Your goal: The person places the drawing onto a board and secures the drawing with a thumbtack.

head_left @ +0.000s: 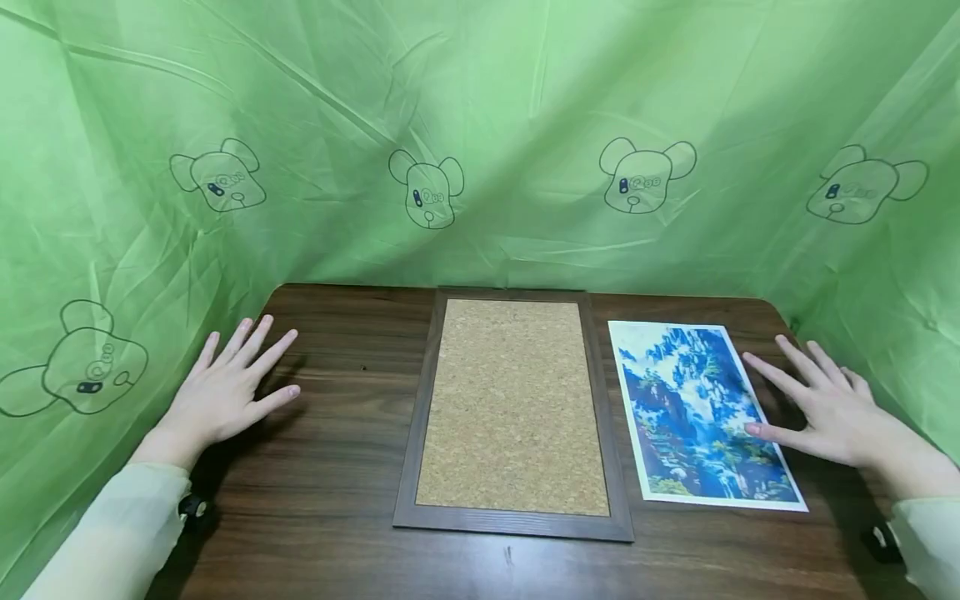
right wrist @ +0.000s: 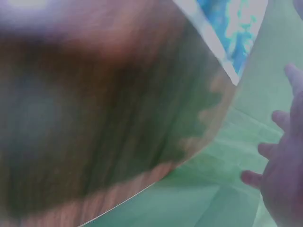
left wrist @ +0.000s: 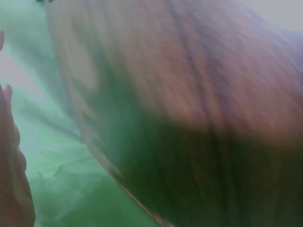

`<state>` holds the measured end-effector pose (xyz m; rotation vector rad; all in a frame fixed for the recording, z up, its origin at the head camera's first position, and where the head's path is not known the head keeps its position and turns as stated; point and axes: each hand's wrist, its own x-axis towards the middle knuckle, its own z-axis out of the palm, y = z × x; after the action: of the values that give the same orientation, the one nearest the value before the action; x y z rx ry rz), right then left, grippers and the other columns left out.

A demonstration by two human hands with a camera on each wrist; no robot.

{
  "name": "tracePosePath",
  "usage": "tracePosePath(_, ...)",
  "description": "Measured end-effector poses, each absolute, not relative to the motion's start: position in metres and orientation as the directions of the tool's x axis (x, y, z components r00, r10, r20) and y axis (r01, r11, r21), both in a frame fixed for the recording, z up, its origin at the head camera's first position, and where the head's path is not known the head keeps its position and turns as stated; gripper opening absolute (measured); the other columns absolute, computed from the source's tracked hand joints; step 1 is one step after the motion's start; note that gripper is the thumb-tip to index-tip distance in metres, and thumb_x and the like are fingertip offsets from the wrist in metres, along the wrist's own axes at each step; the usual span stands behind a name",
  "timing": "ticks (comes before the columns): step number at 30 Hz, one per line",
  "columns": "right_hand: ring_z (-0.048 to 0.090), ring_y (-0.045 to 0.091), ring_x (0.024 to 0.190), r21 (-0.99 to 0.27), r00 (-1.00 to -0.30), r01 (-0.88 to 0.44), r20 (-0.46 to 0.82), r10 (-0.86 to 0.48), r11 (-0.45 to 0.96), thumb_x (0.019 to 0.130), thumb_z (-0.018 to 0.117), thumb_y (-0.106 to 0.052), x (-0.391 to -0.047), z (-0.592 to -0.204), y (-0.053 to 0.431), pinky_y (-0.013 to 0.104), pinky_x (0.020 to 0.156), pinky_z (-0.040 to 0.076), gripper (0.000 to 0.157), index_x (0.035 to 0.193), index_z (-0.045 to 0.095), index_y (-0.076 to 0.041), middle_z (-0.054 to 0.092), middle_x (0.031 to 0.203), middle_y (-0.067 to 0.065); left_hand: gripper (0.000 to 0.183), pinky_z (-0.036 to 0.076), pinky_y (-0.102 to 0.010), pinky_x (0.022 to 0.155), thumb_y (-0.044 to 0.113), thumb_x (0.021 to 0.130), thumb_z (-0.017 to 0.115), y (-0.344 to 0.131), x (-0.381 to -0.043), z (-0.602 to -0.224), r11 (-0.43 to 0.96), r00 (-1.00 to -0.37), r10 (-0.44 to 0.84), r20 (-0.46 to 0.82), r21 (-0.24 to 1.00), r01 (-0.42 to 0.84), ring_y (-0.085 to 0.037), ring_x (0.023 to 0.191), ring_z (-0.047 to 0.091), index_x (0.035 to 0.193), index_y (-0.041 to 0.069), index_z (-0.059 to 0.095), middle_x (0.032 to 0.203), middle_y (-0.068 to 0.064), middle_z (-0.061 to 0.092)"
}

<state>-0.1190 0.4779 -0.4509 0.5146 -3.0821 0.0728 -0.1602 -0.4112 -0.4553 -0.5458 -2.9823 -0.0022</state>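
Note:
My left hand (head_left: 221, 396) hovers over the left side of the dark wooden table, fingers spread and holding nothing. On the right, my right hand (head_left: 836, 412) is spread too, its thumb and forefinger overlapping the right edge of a printed picture (head_left: 693, 408) in the head view. That sheet shows a blue mountain waterfall scene with a white border. To its left lies a cork board (head_left: 513, 408) in a dark brown frame (head_left: 517, 523). In the right wrist view, a corner of the picture (right wrist: 232, 33) shows beyond the table, with my right fingers at the right edge.
A green cloth (head_left: 510, 100) printed with bear-head outlines hangs behind the table and along both sides. The wooden table (head_left: 322, 517) has rounded back corners. Black wrist devices (head_left: 193, 507) sit at both sleeves.

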Motion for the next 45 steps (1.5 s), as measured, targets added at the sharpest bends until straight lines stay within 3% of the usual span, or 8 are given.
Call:
tracePosePath(6, 0.000, 0.070, 0.156, -0.124, -0.978, -0.209, 0.003, -0.211, 0.970, 0.088, 0.085, -0.062, -0.123, -0.445, 0.474, 0.096, 0.089, 0.025, 0.123, 0.178, 0.007, -0.033, -0.014, 0.181, 0.021, 0.091, -0.001, -0.069, 0.130, 0.065, 0.106, 0.060, -0.401, -0.166, -0.450, 0.934, -0.934, 0.339, 0.111, 0.079, 0.348, -0.034, 0.169, -0.004, 0.177, 0.037, 0.011, 0.184, -0.002, -0.007)
tracePosePath(14, 0.007, 0.075, 0.151, -0.292, -0.991, -0.129, -0.006, -0.136, 0.948, 0.086, 0.091, -0.053, -0.126, -0.442, 0.466, 0.096, 0.094, 0.023, 0.131, 0.178, 0.002, -0.024, -0.010, 0.176, 0.037, 0.093, -0.007, -0.062, 0.132, 0.059, 0.108, 0.061, -0.373, -0.180, -0.445, 0.906, -0.937, 0.310, 0.159, 0.250, 0.342, -0.031, 0.169, -0.006, 0.178, 0.035, 0.003, 0.184, -0.001, -0.004)
tracePosePath(21, -0.002, 0.065, 0.159, -0.505, -0.990, -0.083, -0.059, -0.131, 0.859, 0.089, 0.092, -0.043, -0.129, -0.444, 0.447, 0.095, 0.101, 0.017, 0.128, 0.178, 0.002, -0.025, -0.005, 0.179, 0.031, 0.092, 0.016, -0.068, 0.129, 0.042, 0.112, 0.062, -0.327, -0.187, -0.439, 0.752, -0.935, 0.327, 0.142, 0.560, 0.348, -0.039, 0.168, 0.009, 0.177, 0.036, -0.003, 0.184, -0.005, 0.005)
tracePosePath(26, 0.024, 0.067, 0.152, -0.596, -0.990, -0.088, -0.034, -0.135, 0.798, 0.093, 0.091, -0.035, -0.129, -0.454, 0.436, 0.089, 0.102, 0.029, 0.124, 0.178, 0.001, -0.028, 0.014, 0.176, 0.034, 0.084, 0.024, -0.073, 0.124, 0.040, 0.116, 0.055, -0.298, -0.194, -0.447, 0.622, -0.934, 0.340, 0.111, 0.719, 0.312, -0.044, 0.163, 0.024, 0.175, 0.045, -0.004, 0.181, -0.012, 0.023)
tracePosePath(29, 0.034, 0.066, 0.146, -0.628, -0.991, -0.070, -0.046, -0.127, 0.775, 0.095, 0.089, -0.034, -0.128, -0.461, 0.432, 0.084, 0.099, 0.037, 0.121, 0.178, 0.000, -0.029, 0.019, 0.175, 0.034, 0.085, 0.027, -0.073, 0.123, 0.040, 0.114, 0.059, -0.281, -0.197, -0.454, 0.590, -0.935, 0.336, 0.110, 0.749, 0.300, -0.045, 0.160, 0.032, 0.175, 0.046, 0.000, 0.180, -0.011, 0.028)
tracePosePath(33, 0.033, 0.066, 0.147, -0.651, -0.990, -0.052, -0.066, -0.125, 0.757, 0.097, 0.088, -0.034, -0.126, -0.464, 0.430, 0.083, 0.099, 0.038, 0.120, 0.178, 0.000, -0.027, 0.015, 0.177, 0.032, 0.090, 0.031, -0.069, 0.123, 0.037, 0.108, 0.071, -0.254, -0.198, -0.459, 0.559, -0.922, 0.367, 0.122, 0.764, 0.324, -0.041, 0.158, 0.040, 0.176, 0.038, 0.012, 0.178, -0.010, 0.032)
tracePosePath(38, 0.029, 0.068, 0.148, -0.664, -0.989, -0.006, -0.108, -0.104, 0.748, 0.096, 0.087, -0.039, -0.125, -0.465, 0.427, 0.086, 0.099, 0.036, 0.121, 0.178, -0.001, -0.027, 0.011, 0.178, 0.033, 0.090, 0.031, -0.065, 0.126, 0.038, 0.104, 0.078, -0.231, -0.200, -0.468, 0.537, -0.897, 0.430, 0.104, 0.769, 0.347, -0.035, 0.160, 0.037, 0.175, 0.031, 0.023, 0.176, -0.011, 0.037)
tracePosePath(45, 0.023, 0.067, 0.151, -0.638, -0.982, 0.049, -0.172, -0.080, 0.768, 0.093, 0.088, -0.048, -0.131, -0.468, 0.419, 0.088, 0.103, 0.031, 0.125, 0.178, -0.002, -0.026, 0.008, 0.175, 0.038, 0.094, 0.029, -0.064, 0.127, 0.042, 0.102, 0.079, -0.222, -0.199, -0.483, 0.537, -0.873, 0.488, 0.014, 0.783, 0.313, -0.035, 0.163, 0.030, 0.176, 0.022, 0.023, 0.178, -0.005, 0.031)
